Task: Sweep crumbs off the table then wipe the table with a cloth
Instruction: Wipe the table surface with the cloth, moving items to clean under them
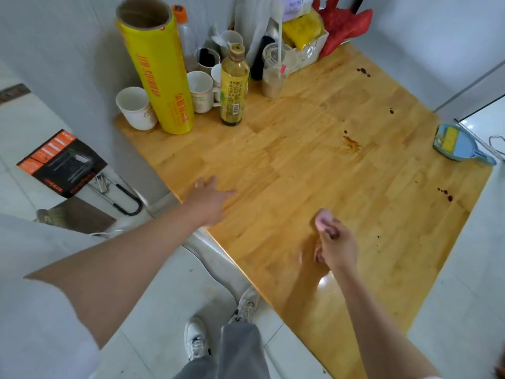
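The wooden table [300, 165] carries a brown smear [352, 144] and dark spots [445, 194] toward its right side. My left hand [209, 199] lies flat on the table near the left edge, fingers spread. My right hand [337, 247] hovers over the near part of the table. Its fingers are curled and pinch a small pink wad [322, 221], blurred, possibly cloth. A blue dustpan with a yellow brush [459, 144] sits at the table's far right edge, away from both hands.
The back left of the table is crowded with a yellow film roll [158, 77], a drink bottle [233, 88], mugs [136, 108], a plastic cup [274, 75] and bags. A wall runs behind. My feet stand on tiled floor at the near corner.
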Action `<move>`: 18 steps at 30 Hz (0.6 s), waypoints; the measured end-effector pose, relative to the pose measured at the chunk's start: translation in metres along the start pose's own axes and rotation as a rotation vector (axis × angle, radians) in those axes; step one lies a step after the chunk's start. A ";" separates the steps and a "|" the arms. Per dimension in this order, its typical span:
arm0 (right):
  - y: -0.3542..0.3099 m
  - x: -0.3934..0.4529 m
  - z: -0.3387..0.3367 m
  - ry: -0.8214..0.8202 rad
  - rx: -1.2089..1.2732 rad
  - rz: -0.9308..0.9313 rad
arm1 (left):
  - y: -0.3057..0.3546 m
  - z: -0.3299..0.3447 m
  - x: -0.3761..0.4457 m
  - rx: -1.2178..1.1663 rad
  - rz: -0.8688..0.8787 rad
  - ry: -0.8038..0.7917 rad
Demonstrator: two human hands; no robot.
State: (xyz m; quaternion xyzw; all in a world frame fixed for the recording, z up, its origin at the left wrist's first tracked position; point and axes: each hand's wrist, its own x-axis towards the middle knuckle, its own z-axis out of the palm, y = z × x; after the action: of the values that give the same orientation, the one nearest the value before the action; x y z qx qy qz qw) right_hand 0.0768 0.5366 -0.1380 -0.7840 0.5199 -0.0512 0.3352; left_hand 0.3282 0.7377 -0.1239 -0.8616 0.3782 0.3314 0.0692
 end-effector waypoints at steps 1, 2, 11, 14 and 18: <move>0.003 0.010 -0.003 0.157 0.013 0.178 | -0.001 0.001 0.000 0.009 0.001 0.009; -0.002 0.013 0.003 0.254 -0.005 0.263 | -0.002 0.001 0.000 0.012 -0.003 0.012; -0.040 -0.106 0.082 -0.407 -0.206 -0.636 | -0.004 -0.002 -0.001 -0.016 0.000 0.009; -0.002 -0.095 0.017 -0.181 -0.035 -0.165 | -0.002 -0.001 -0.001 -0.004 0.001 0.018; 0.013 -0.067 -0.001 0.283 0.069 0.390 | 0.001 -0.002 -0.002 0.007 0.014 0.002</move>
State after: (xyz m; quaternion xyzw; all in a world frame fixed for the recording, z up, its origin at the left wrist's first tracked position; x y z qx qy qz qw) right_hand 0.0356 0.5901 -0.1269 -0.6420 0.7012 -0.1126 0.2891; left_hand 0.3279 0.7370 -0.1209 -0.8590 0.3857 0.3296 0.0694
